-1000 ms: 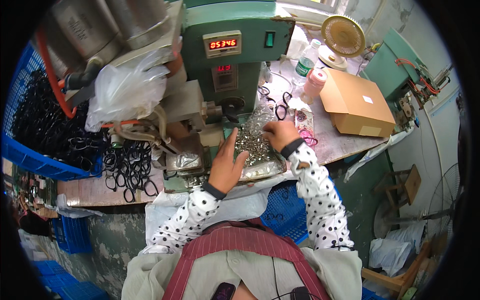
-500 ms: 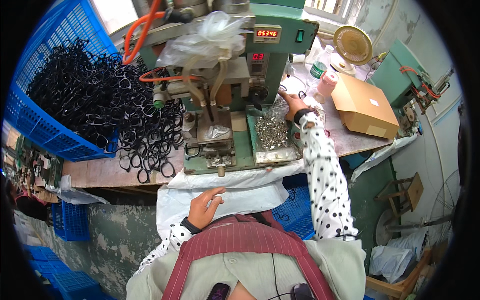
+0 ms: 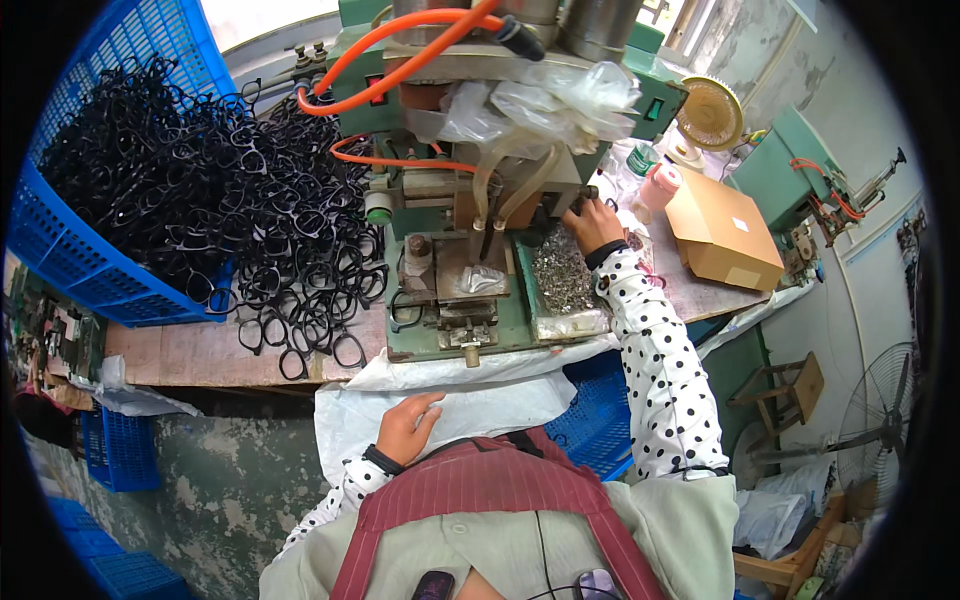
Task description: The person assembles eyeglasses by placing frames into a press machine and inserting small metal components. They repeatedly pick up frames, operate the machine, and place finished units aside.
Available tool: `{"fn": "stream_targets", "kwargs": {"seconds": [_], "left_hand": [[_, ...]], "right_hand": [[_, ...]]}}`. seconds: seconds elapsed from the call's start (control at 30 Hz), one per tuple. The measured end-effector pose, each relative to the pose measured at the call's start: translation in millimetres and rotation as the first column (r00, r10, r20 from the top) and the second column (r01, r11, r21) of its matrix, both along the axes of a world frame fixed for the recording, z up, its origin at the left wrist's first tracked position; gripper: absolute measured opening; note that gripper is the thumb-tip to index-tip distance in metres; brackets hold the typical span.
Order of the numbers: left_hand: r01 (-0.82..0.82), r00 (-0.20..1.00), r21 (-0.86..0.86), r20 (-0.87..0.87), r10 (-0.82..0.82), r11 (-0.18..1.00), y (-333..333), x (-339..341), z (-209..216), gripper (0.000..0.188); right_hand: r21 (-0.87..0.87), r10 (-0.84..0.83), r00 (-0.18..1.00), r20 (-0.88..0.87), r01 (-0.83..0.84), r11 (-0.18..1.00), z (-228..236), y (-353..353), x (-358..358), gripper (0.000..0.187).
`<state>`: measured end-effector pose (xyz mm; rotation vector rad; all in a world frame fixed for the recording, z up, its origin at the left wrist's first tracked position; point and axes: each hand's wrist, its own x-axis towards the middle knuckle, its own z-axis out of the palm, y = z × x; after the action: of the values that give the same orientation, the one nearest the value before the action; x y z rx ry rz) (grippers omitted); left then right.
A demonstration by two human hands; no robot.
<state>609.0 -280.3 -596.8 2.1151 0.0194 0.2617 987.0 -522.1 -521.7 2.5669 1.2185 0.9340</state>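
Note:
My right hand point(image 3: 597, 228) reaches to the green press point(image 3: 405, 345), its fingers closed around a black knob point(image 3: 591, 192) on the machine's right side; the fingertips are partly hidden. Just below that wrist, a shallow tray of small metal pieces point(image 3: 562, 275) sits on the press base. My left hand point(image 3: 408, 425) hangs above the white cloth point(image 3: 345, 420) at my lap, fingers stretched out and holding nothing. Between the hands stands the metal fixture point(image 3: 468, 285) under two clear tubes. A black eyeglass frame point(image 3: 405, 312) rests at the fixture's left side.
Many black eyeglass frames point(image 3: 300, 290) spill over the table from a tilted blue crate point(image 3: 100, 265). An orange hose point(image 3: 400, 40) crosses above the press. To the right are a pink-lidded jar point(image 3: 660, 185), a cardboard box point(image 3: 725, 225) and another green machine point(image 3: 785, 160).
My right hand has moved from beside the metal-piece tray onto the machine's knob. The view has shifted, so the press appears farther right. My left hand stays over the lap.

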Motion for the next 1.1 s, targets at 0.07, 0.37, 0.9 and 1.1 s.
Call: {"fn": "stream_targets", "kwargs": {"seconds": [0.07,0.37,0.9,1.1], "left_hand": [[0.011,0.996,0.098,0.087,-0.020,0.995,7.0,6.2,-1.3,0.023],[-0.131,0.991,-0.091,-0.038,0.128,0.987,31.2,-18.7,-1.3,0.026],[-0.627,0.777,0.459,0.421,0.468,0.629,182.7,49.5,16.6,0.017],[-0.591,0.805,0.615,0.407,0.432,0.523,153.1,106.8,0.8,0.032]], "right_hand": [[0.004,0.059,0.997,-0.055,-0.059,0.998,-5.7,-7.8,7.7,0.028],[-0.062,-0.342,0.888,-0.308,0.340,0.938,-2.4,-23.0,29.9,0.038],[0.584,-0.111,0.824,-0.556,0.482,0.653,-75.4,-15.8,-86.9,0.024],[0.737,0.049,0.869,-0.493,0.388,0.553,-57.6,-4.8,-98.4,0.011]]}}
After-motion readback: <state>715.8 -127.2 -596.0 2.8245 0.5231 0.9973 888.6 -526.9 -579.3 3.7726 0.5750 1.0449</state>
